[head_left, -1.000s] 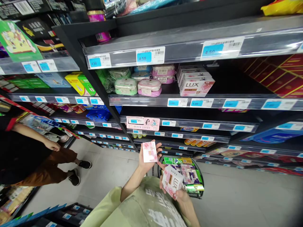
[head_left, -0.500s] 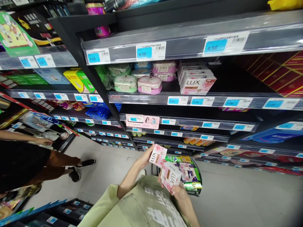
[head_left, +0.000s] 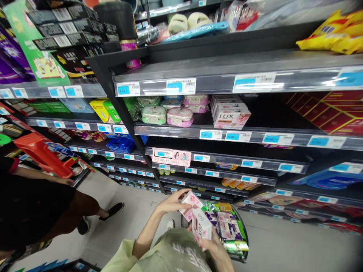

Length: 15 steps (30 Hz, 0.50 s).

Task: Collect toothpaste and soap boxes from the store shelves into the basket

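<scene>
Two pink-and-white LUX soap boxes are in my hands, low in the middle of the view. My left hand [head_left: 172,202] is closed on one soap box [head_left: 193,198], its fingers lying across the face. The other soap box [head_left: 202,223] is gripped by my right hand [head_left: 211,243], with the thumb on its lower edge. Both boxes are tilted, and their near corners meet or overlap. Just beyond them is a dark-rimmed basket [head_left: 246,236] holding several green, purple and pink packs [head_left: 227,223].
More LUX boxes [head_left: 231,115] stand in a row on the shelf ahead, beside plastic soap cases [head_left: 180,116]. Shelf edges [head_left: 255,138] with price tags run across the view. At left stands a person in dark clothes [head_left: 42,204], near a red plastic object [head_left: 47,153].
My left hand's fingers now reach over the front of its box. Both boxes are turned somewhat differently. My view has tilted up, and the person at left is nearer the middle.
</scene>
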Each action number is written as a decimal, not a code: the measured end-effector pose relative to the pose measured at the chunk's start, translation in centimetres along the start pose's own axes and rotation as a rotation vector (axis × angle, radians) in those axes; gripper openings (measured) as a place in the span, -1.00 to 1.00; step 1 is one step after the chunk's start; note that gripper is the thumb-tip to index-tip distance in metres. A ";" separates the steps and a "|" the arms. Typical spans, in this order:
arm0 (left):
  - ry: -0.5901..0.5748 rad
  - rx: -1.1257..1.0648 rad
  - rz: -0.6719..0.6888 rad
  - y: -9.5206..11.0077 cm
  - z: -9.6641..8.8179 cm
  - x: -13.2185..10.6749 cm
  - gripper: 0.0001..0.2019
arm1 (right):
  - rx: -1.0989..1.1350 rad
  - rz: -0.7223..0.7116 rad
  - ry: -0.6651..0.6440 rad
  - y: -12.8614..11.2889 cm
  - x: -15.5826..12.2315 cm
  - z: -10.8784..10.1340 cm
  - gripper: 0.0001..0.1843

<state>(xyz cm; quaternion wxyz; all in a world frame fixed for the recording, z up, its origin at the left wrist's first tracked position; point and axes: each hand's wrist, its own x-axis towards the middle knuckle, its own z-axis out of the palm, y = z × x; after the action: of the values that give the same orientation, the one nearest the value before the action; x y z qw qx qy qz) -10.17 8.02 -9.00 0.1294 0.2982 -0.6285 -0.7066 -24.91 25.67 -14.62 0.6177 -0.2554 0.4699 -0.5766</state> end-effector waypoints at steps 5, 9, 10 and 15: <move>0.156 -0.089 0.084 0.1 0.6 0.9 -0.37 | -0.018 -0.021 -0.064 1.3 0.4 -1.2 -0.16; 0.222 -0.194 0.092 0.1 2.1 1.1 -0.45 | -0.069 -0.050 -0.178 1.6 0.5 -2.1 -0.01; 0.241 -0.234 0.095 0.1 2.6 1.2 -0.46 | -0.080 -0.061 -0.193 1.6 0.3 -2.3 0.03; 0.365 -0.342 0.040 -0.4 5.8 2.3 -0.46 | 0.021 -0.083 -0.148 1.9 -1.2 -3.5 0.06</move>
<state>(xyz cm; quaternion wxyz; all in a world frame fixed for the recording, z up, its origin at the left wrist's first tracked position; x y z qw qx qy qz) -15.32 11.53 -9.74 0.3034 0.3822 -0.4718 -0.7343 -26.98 28.03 -17.39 0.6290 -0.3100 0.4060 -0.5860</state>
